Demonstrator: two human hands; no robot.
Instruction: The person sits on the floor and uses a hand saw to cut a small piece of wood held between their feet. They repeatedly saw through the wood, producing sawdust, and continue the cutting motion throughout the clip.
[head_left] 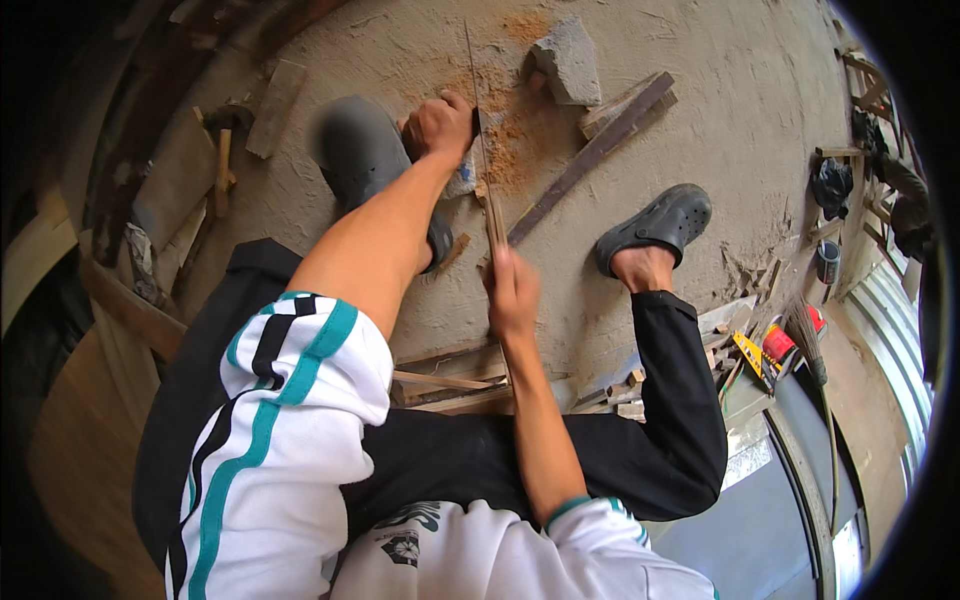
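Observation:
My right hand (515, 292) is wrapped round the wooden handle of a handsaw (495, 218), slightly blurred. Its thin blade, seen nearly edge-on, points away from me. Close against the blade's left side, my left hand (440, 127) is closed in a fist. A dark edge shows at its knuckles, but what it grips is mostly hidden. Beside that hand is my left foot in a dark grey clog (362, 150). Orange-brown sawdust (512, 150) lies on the ground to the right of the blade.
A grey stone block (568, 62) and a dark wooden strip (595, 157) on another board lie right of the blade. My right clog (660, 225) stands farther right. Wood offcuts, a yellow square (755, 358) and a broom (808, 340) are at right. Planks (275, 108) lie left.

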